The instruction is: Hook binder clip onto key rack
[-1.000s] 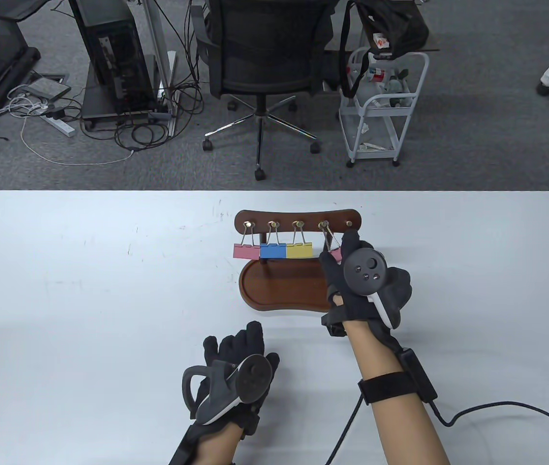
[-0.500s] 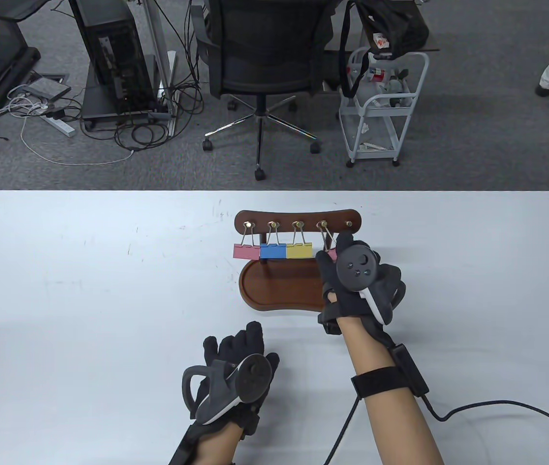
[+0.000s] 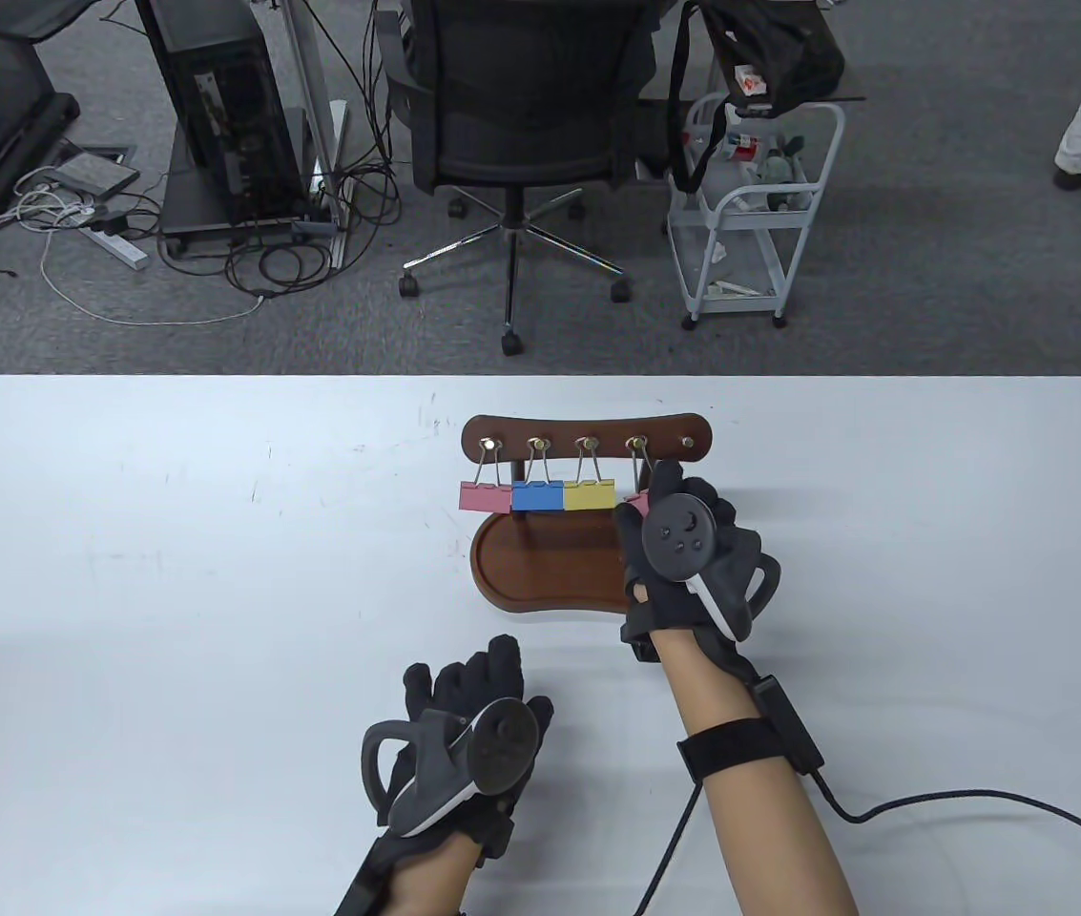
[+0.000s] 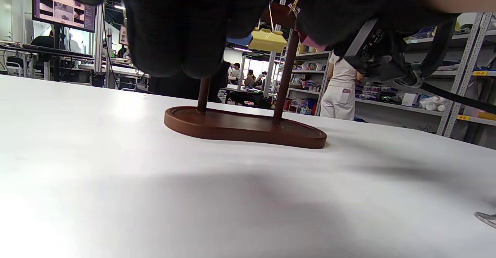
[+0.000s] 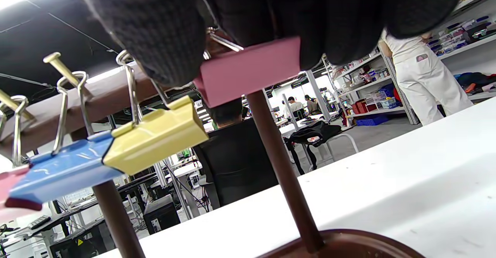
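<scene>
A brown wooden key rack (image 3: 588, 432) stands mid-table on an oval base (image 3: 540, 563). A pink clip (image 3: 485, 494), a blue clip (image 3: 537, 494) and a yellow clip (image 3: 589, 493) hang from its three left hooks. My right hand (image 3: 643, 498) grips a second pink binder clip (image 5: 248, 70) whose wire loops reach up to the fourth hook (image 3: 636, 444). The fifth hook (image 3: 688, 442) is bare. My left hand (image 3: 464, 682) rests palm down on the table in front of the rack, holding nothing.
The white table (image 3: 168, 572) ends at a far edge behind the rack. Beyond it are an office chair (image 3: 521, 124), a white cart (image 3: 755, 200) and cables on the floor. My right wrist cable (image 3: 979, 797) trails across the table's near right.
My right hand has shifted left and slightly toward me with the pink clip, whose wires now hang straighter under the fourth hook. The left hand has barely moved.
</scene>
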Demonstrator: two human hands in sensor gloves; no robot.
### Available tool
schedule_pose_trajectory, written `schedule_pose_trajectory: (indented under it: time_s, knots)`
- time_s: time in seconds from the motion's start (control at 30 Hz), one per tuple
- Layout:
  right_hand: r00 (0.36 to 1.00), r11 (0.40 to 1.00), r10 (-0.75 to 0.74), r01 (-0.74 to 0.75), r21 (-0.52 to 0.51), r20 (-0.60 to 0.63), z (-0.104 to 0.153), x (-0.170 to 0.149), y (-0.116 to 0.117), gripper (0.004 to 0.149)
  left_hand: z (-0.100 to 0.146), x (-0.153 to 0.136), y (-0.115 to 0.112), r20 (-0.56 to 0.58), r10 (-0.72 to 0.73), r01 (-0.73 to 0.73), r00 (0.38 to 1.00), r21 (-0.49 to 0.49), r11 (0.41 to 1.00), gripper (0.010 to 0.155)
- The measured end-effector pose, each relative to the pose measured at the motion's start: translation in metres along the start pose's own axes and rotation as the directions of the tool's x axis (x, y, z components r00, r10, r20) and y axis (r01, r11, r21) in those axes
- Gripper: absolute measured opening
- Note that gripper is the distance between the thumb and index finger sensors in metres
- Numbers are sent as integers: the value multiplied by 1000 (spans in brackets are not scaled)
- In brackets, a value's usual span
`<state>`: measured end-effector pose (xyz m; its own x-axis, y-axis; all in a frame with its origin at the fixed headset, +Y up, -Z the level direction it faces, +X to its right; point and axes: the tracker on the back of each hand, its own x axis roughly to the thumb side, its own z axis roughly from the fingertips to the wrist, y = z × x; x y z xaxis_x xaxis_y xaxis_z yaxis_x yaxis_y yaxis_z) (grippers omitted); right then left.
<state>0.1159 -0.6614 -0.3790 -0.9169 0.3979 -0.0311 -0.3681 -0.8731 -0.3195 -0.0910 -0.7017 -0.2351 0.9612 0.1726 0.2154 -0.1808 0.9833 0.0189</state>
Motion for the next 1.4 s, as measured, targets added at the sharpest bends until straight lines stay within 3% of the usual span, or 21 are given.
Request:
schedule_pose_trajectory:
  time_s: [0.4,0.9,1.4]
  knots:
    - [989,990,141,-140,-11,40,5,5,14,76,0,1,0,-1,6,-6,1000,-4,1000,74]
    - [997,997,69,-70,32,31,5,-3,13,81,0,1,0,3,11,-11,1000,0,1000,74]
    - [994,997,25,-33,72,106,13,-7,-10,80,1,3,0,18,1,-1,1000,7,1000,76]
